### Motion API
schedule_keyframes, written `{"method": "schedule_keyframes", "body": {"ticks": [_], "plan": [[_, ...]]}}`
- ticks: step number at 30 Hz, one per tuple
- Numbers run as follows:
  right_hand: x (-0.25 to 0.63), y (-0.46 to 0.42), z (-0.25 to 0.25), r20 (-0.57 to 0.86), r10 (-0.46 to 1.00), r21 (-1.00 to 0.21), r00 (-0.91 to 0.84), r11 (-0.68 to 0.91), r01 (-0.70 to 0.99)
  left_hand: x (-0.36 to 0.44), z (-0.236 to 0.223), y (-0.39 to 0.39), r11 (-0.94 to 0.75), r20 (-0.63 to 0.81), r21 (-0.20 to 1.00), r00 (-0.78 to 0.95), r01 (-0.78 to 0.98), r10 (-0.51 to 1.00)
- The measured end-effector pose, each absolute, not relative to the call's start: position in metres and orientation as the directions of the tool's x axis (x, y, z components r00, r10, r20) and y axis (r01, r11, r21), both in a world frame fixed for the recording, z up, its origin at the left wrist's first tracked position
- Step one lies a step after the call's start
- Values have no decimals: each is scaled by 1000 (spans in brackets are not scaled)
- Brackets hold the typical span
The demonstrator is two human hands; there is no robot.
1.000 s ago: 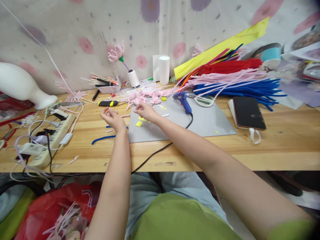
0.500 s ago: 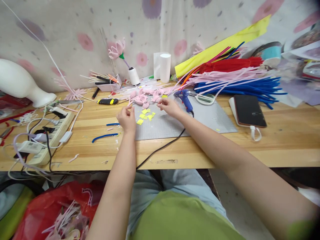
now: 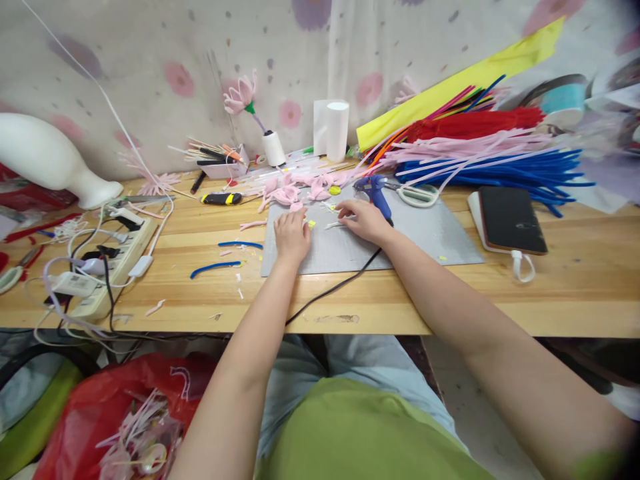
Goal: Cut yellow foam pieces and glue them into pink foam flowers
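My left hand [image 3: 292, 237] lies palm down on the left part of the grey mat [image 3: 425, 237], its fingers stretched out over the small yellow pieces [image 3: 311, 224], which it mostly covers. To its right, my right hand [image 3: 366, 221] rests on the mat with fingers bent but apart. Small white scraps [image 3: 334, 225] lie by its fingertips; I see nothing held. Just beyond both hands sit several pink fuzzy petal shapes [image 3: 287, 194]. A blue glue gun [image 3: 374, 193] lies close behind my right hand, beside scissors with pale handles [image 3: 419, 195].
Blue pipe cleaners [image 3: 495, 175], with pink and red ones, are piled at the back right. A utility knife [image 3: 221, 199] and two short blue stems [image 3: 215, 267] lie left of the mat. A cluttered power strip [image 3: 115, 267] stands farther left. A black cord [image 3: 335, 288] crosses the mat's front edge.
My left hand has moved right from the mat's edge onto the yellow pieces, its pinched fingers now spread flat. My right hand's fingers have loosened. White scraps now show between the hands.
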State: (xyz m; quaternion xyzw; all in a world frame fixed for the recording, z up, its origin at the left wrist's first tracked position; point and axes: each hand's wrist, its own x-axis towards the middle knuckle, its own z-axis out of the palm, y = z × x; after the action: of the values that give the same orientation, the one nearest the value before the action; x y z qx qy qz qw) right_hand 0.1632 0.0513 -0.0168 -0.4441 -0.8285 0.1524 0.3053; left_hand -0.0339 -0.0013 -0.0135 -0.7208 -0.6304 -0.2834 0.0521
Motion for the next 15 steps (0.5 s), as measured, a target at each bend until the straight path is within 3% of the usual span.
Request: {"method": "schedule_keyframes", "body": {"ticks": [7, 11, 15], "plan": [[158, 48, -19, 344, 847, -530, -405, 532, 661, -16, -18, -1, -440, 459, 244, 297, 865, 838], [158, 49, -21, 353, 854, -580, -382, 520, 627, -1, -18, 6, -413, 446, 294, 258, 862, 857], [159, 48, -21, 352, 870, -615, -346, 494, 615, 16, -19, 14, -315, 405, 430, 131, 846, 905]]}}
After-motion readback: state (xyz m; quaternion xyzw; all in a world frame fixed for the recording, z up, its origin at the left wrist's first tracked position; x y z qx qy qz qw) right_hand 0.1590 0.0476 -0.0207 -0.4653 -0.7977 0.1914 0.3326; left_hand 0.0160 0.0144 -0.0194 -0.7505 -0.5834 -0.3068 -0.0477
